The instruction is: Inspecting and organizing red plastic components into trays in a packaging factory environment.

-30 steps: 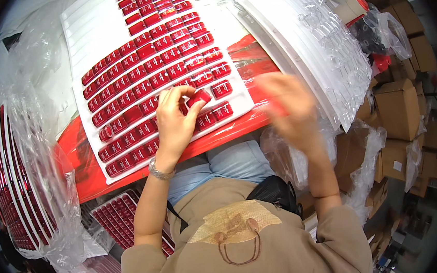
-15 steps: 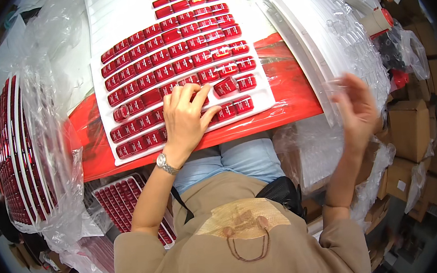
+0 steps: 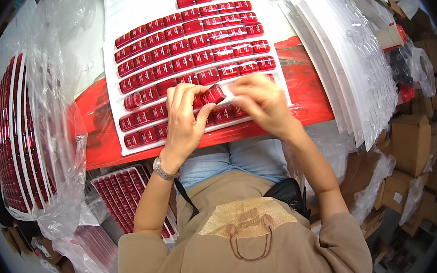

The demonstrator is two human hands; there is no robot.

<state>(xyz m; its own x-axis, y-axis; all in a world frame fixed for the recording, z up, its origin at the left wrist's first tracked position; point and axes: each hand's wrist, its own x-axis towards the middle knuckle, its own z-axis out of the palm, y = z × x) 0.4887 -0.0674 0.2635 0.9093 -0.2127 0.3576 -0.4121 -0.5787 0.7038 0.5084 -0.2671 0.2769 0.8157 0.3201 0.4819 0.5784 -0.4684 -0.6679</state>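
Observation:
A white tray (image 3: 283, 86) on the table carries rows of small glossy red containers (image 3: 182, 62) with pale print. My left hand (image 3: 181, 120) is over the near rows, its thumb and fingers closed on one small red container (image 3: 212, 95). That container is tilted and raised a little out of line with its row. Close to its right side is my right hand (image 3: 267, 103), fingers bent toward it and smeared by motion; whether they hold anything cannot be made out. One container (image 3: 132, 101) at the left has a clear cap-like piece on it.
White and clear moulded trays (image 3: 334, 59) stand stacked at the right. More filled trays (image 3: 18, 138) in clear plastic film stand at the left. Another filled tray (image 3: 122, 199) is below the table edge. Cardboard boxes (image 3: 408, 138) are piled at the lower right.
My right hand has come left from the clear trays to beside my left hand. A red container is now raised and tilted in my left fingers. The whole view has shifted slightly.

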